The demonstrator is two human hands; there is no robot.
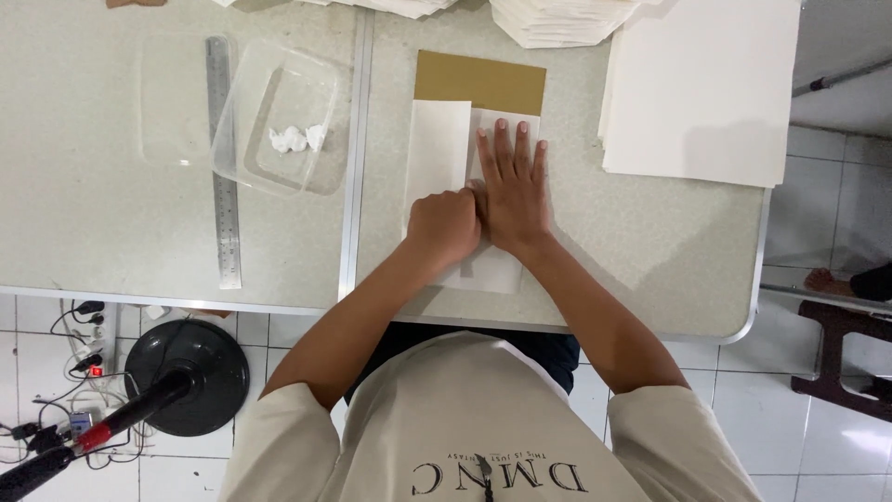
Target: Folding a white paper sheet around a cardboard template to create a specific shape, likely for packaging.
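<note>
The right hand (511,191) is lying flat, fingers spread, pressing the folded white paper (439,153) near the tabletop's (650,232) front edge — the left hand (444,226) is clenched, knuckles bearing on the fold just beside it, the paper's long axis running away from the person over brown card (479,81).

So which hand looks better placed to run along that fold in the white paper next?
Probably the left hand. It is curled into a fist right on the edge of the folded flap of the white paper, while the right hand lies flat with fingers spread, pinning the sheet beside it.
</note>
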